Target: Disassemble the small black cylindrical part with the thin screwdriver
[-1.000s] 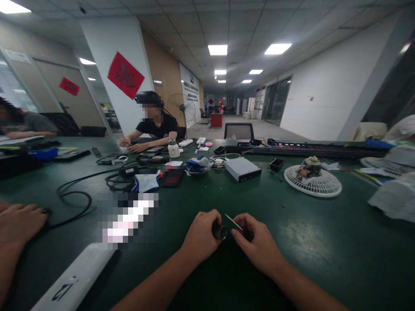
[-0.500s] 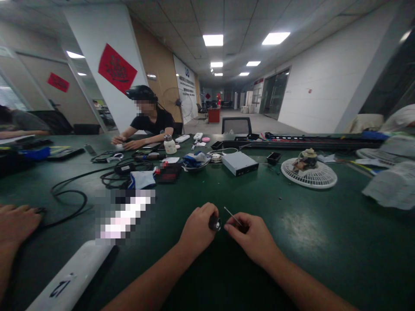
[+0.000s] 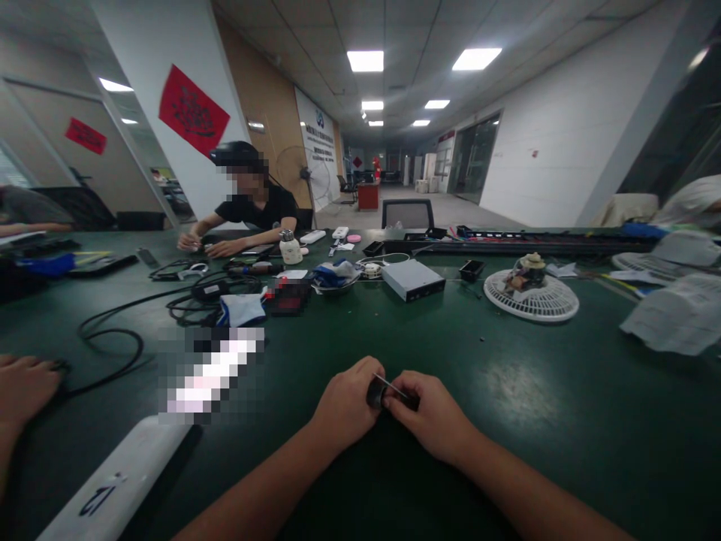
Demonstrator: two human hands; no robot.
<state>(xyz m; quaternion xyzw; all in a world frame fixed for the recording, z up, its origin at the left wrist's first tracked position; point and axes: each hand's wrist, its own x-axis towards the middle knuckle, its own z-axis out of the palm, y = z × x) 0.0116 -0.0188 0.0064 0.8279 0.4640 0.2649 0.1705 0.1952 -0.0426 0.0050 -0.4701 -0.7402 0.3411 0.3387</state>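
So the left hand (image 3: pixel 346 398) has its fingers curled round a dark round part (image 3: pixel 375 394), held just above the table (image 3: pixel 417 338) right in front of the person, and the right hand (image 3: pixel 431 409) is right up against it, fingers pinched narrow on a thin rod (image 3: pixel 391 385). I'd call it mid-job: part and rod are both in hand and brought together, neither is put down, and nothing looks finished. Fair warning, it's dark and tiny in there, so I can't tell if the rod tip touches the part or just crosses in front of it. Beside the left forearm lies a white bar (image 3: pixel 107 466), the only thing I'd say could bump an elbow, and past it someone else's hand (image 3: pixel 25 391) rests at the left edge. Further out there's a loop of black cable (image 3: pixel 107 304), a cloth (image 3: pixel 242 308), a grey box (image 3: pixel 414 278) and a fan cover (image 3: pixel 532 297) off to the right, all well apart from the hands. Behind those stands a bottle (image 3: pixel 290 252), with a co-worker (image 3: pixel 273 207) sitting across the table.
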